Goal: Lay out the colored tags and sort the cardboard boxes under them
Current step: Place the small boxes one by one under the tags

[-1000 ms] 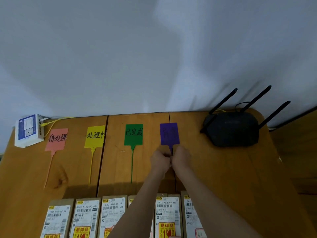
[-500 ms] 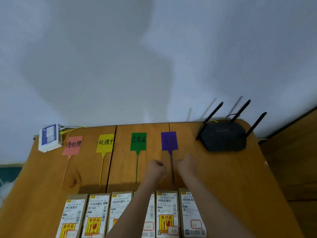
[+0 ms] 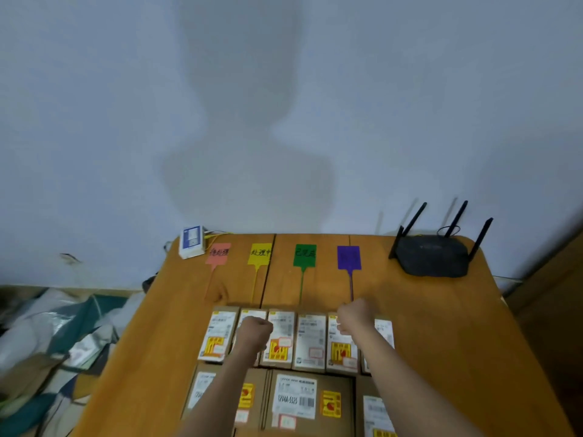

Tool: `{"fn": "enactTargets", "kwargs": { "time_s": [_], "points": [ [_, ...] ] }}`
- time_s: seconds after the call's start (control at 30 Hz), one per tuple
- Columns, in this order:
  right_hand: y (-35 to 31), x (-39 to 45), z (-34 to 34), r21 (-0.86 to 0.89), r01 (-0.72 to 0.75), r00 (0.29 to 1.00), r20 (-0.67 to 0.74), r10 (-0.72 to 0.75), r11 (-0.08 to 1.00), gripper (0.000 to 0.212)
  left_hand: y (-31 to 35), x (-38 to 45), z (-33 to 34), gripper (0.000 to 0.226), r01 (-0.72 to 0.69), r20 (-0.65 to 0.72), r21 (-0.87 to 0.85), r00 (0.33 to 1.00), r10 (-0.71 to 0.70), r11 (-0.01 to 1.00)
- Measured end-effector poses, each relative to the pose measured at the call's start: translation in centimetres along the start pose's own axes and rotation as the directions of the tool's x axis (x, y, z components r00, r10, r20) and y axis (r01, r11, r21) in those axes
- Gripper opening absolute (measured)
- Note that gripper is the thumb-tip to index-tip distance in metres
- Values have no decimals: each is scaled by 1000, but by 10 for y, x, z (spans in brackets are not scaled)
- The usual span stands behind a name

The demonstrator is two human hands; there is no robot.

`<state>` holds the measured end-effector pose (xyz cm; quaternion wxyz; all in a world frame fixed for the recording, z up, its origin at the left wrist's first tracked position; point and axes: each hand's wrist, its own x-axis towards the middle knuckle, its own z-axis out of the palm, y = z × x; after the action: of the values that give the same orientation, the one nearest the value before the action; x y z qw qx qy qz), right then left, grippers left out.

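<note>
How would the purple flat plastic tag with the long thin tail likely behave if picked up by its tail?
The purple flat plastic tag looks thin, so probably very light. Its narrow tail would likely flex, letting the wide head droop. Lying flat, it should not roll.

1. A plain pale wall (image 3: 410, 105) fills the upper half of the view, with a broad soft shadow (image 3: 246, 127) cast on it.
2. A wooden table (image 3: 441, 326) with an orange-brown top and rounded far corners stands against the wall.
3. A black router (image 3: 432, 258) with upright antennas sits at the far right corner.
4. A small white box (image 3: 191, 246) with yellow cables sits at the far left corner.
5. Left of the table lies a blurred heap, perhaps bags or packaging (image 3: 56, 339).
</note>
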<state>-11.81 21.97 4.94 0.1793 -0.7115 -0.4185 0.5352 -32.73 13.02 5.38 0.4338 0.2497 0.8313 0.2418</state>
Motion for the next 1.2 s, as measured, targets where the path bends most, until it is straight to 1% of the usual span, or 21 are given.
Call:
{"fn": "enactTargets", "kwargs": {
  "time_s": [0.1, 0.2, 0.3, 0.37, 0.43, 0.53, 0.67, 0.77, 0.83, 0.87, 0.93, 1.0, 1.03, 1.1, 1.13, 1.17, 1.2],
  "points": [
    [-6, -29, 26, 45, -2, 995, 104, -2, 999, 13, -14, -28, -34, 14, 70, -49, -104, 996, -75, 992],
    [-11, -61, 50, 58, -2, 982, 187, -8, 998, 15, -28, -40, -59, 12, 111, -35, -209, 992, -121, 972],
    [-13, -84, 75, 67, -30, 976, 216, 14, 997, 33, -38, -46, -81, 9, 109, -13, -256, 993, -116, 960],
    [-14, -96, 92, 79, -41, 971, 237, 21, 996, 39, -46, -42, -96, 8, 107, -1, -281, 994, -111, 954],
    [-17, -103, 107, 52, -35, 974, 226, 23, 998, 43, -55, -32, -112, 16, 115, 24, -294, 993, -113, 949],
    [-24, -109, 131, 33, -30, 989, 146, 25, 999, 45, -68, -11, -133, 24, 116, 79, -291, 992, -97, 950],
    [-35, -111, 177, 25, -84, 995, 58, 83, 996, 48, -83, 21, -165, 17, 140, 169, -281, 981, -95, 949],
    [-41, -105, 215, 5, -113, 993, 41, 113, 994, 53, -101, 48, -180, 22, 153, 217, -255, 971, -98, 955],
    [-41, -96, 236, 8, -132, 990, 43, 132, 991, 57, -112, 62, -186, 16, 168, 243, -225, 964, -111, 960],
    [-41, -92, 247, 14, -147, 988, 51, 146, 989, 55, -117, 70, -187, 13, 173, 249, -214, 961, -118, 961],
    [-47, -90, 262, 41, -176, 982, 74, 173, 984, 46, -119, 89, -188, 12, 196, 254, -195, 956, -143, 961],
    [-49, -81, 278, 44, -213, 973, 102, 208, 976, 36, -115, 107, -187, 19, 205, 244, -192, 957, -155, 960],
    [-49, -75, 286, 32, -220, 970, 116, 215, 975, 34, -111, 114, -187, 24, 217, 262, -179, 951, -166, 960],
    [-42, -54, 301, 2, -230, 964, 138, 228, 973, 46, -104, 120, -180, 29, 255, 362, -165, 914, -182, 953],
    [-40, -47, 307, -12, -239, 959, 152, 238, 971, 48, -101, 121, -176, 31, 262, 389, -143, 901, -189, 954],
    [-40, -42, 312, -22, -238, 960, 146, 239, 971, 40, -96, 120, -174, 32, 250, 402, -122, 898, -182, 961],
    [-43, -42, 314, -46, -241, 961, 130, 245, 970, 26, -96, 127, -169, 30, 244, 412, -118, 894, -176, 963]
  ]
}}
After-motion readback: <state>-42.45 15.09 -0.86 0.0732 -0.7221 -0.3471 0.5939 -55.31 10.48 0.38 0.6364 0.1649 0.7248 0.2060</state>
